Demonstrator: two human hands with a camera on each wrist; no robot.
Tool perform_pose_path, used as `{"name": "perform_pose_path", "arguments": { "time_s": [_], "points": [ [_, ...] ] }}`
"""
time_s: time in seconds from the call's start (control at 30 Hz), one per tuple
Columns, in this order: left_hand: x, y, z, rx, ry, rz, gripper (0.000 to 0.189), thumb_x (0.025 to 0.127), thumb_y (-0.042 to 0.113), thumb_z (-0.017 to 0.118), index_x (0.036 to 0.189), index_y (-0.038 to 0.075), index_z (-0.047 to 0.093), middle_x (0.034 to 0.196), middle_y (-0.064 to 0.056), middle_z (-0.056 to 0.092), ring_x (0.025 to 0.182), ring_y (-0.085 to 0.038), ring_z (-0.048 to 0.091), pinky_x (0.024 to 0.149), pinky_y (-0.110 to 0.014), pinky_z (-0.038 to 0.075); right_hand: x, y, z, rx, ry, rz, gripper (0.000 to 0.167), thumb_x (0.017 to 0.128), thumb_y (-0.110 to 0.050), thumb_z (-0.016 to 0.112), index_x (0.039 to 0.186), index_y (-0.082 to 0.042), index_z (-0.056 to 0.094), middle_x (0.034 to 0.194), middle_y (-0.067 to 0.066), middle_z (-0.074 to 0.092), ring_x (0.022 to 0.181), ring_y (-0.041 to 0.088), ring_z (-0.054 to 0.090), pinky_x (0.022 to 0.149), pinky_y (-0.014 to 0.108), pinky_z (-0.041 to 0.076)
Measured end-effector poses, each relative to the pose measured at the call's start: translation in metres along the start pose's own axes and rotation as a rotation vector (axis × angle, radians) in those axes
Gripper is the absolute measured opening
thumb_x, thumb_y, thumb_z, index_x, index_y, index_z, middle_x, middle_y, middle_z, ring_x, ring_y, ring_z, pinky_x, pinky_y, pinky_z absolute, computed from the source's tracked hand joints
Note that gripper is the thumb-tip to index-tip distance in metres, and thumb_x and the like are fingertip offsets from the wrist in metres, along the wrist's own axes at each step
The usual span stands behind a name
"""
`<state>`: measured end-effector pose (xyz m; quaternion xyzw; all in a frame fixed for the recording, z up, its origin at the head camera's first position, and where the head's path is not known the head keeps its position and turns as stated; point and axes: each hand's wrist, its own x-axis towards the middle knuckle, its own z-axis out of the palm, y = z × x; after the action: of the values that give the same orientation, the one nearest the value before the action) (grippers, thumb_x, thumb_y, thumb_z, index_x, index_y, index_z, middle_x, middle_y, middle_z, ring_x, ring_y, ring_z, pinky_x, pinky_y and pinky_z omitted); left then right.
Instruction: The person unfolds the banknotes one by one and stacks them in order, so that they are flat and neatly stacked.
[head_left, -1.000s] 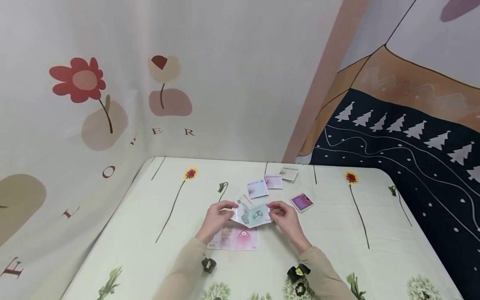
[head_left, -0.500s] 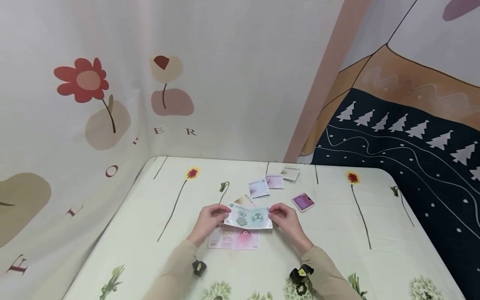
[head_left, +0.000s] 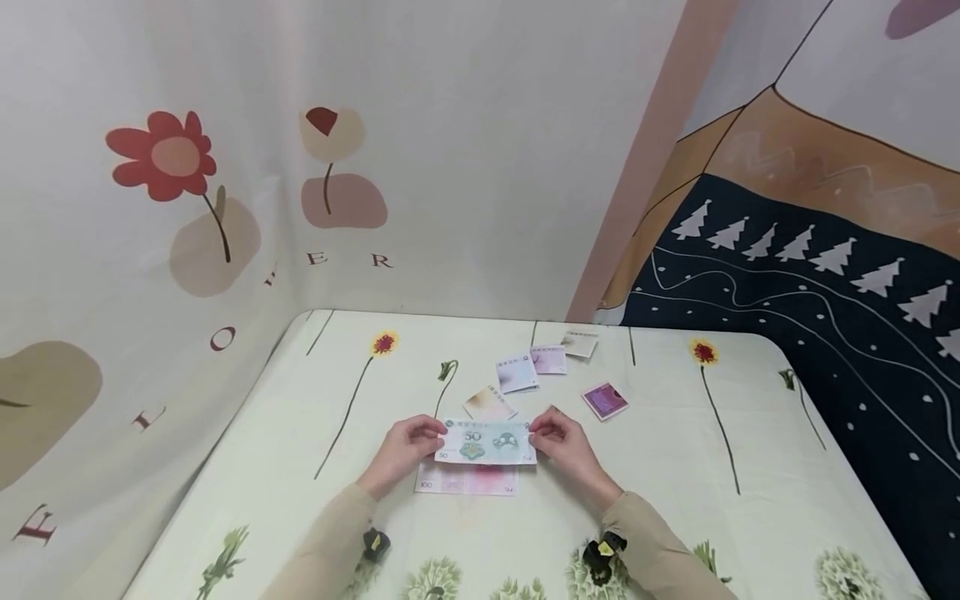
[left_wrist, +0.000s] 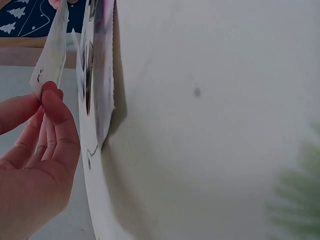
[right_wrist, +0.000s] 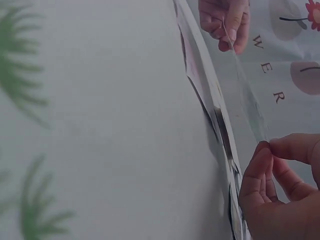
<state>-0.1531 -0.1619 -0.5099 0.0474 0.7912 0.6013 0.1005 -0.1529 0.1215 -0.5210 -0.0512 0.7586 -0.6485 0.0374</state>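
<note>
A green-and-white banknote [head_left: 486,443] marked 50 is stretched out flat between the two hands, raised off the table. My left hand [head_left: 405,452] pinches its left end between thumb and fingers, as the left wrist view shows close up on the note [left_wrist: 52,55]. At the opposite end my right hand [head_left: 570,450] pinches the right edge; in the right wrist view thumb and forefinger meet on the note [right_wrist: 252,107]. Below it on the table lies a pink banknote [head_left: 465,481] marked 100, its upper part covered by the held one.
Beyond the hands lie several folded notes: a yellowish one [head_left: 489,403], a bluish one [head_left: 517,375], a pale purple one [head_left: 550,360] and a brownish one [head_left: 580,343]. A purple folded note [head_left: 604,402] sits to the right. A flower-print cloth [head_left: 787,500] covers the table.
The green banknote has gone from folded in a V to spread flat, its printed side facing up. The left hand has moved left and slightly down; the right has stayed nearly in place.
</note>
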Motion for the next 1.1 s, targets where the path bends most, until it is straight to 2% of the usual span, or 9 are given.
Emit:
{"name": "perform_pose_path", "arguments": {
  "time_s": [0.13, 0.37, 0.6, 0.87, 1.1],
  "points": [
    [-0.003, -0.004, -0.006, 0.040, -0.023, 0.000, 0.015, 0.085, -0.003, 0.066, 0.100, -0.004, 0.064, 0.086, -0.008, 0.065, 0.078, -0.020, 0.065, 0.069, -0.026, 0.053, -0.002, 0.002, 0.005, -0.025, -0.024, -0.019, 0.012, 0.082, 0.007, 0.067, 0.093, 0.008, 0.062, 0.085, 0.011, 0.060, 0.072, 0.011, 0.057, 0.063, 0.020, 0.050],
    [-0.013, -0.007, -0.014, 0.167, -0.076, 0.025, 0.015, 0.084, -0.001, 0.068, 0.098, -0.002, 0.065, 0.079, -0.005, 0.062, 0.069, -0.018, 0.062, 0.062, -0.025, 0.051, -0.005, 0.006, 0.015, -0.138, -0.077, 0.004, 0.011, 0.080, 0.003, 0.070, 0.090, 0.003, 0.065, 0.078, 0.003, 0.059, 0.069, 0.012, 0.055, 0.061, 0.020, 0.048],
    [-0.019, -0.003, -0.015, 0.293, -0.057, 0.020, 0.011, 0.084, 0.000, 0.069, 0.094, 0.002, 0.067, 0.077, -0.001, 0.061, 0.069, -0.015, 0.058, 0.061, -0.025, 0.047, -0.008, 0.005, 0.021, -0.263, -0.114, -0.063, 0.008, 0.079, 0.001, 0.070, 0.084, -0.001, 0.065, 0.075, -0.001, 0.062, 0.066, 0.009, 0.056, 0.061, 0.022, 0.049],
    [-0.018, -0.001, -0.017, 0.338, -0.096, 0.031, 0.009, 0.085, -0.003, 0.066, 0.093, -0.001, 0.069, 0.075, -0.001, 0.062, 0.067, -0.014, 0.058, 0.057, -0.024, 0.048, -0.005, 0.003, 0.023, -0.362, -0.134, -0.081, 0.008, 0.078, 0.000, 0.071, 0.081, -0.002, 0.065, 0.071, -0.003, 0.060, 0.064, 0.009, 0.054, 0.059, 0.022, 0.047],
    [-0.017, -0.002, -0.019, 0.327, -0.127, -0.015, 0.012, 0.086, -0.003, 0.065, 0.096, 0.000, 0.071, 0.080, -0.002, 0.063, 0.069, -0.014, 0.057, 0.057, -0.024, 0.049, -0.003, 0.001, 0.023, -0.409, -0.162, -0.097, 0.011, 0.075, 0.001, 0.071, 0.082, -0.004, 0.064, 0.070, -0.004, 0.057, 0.062, 0.008, 0.052, 0.058, 0.022, 0.045]
  ]
}}
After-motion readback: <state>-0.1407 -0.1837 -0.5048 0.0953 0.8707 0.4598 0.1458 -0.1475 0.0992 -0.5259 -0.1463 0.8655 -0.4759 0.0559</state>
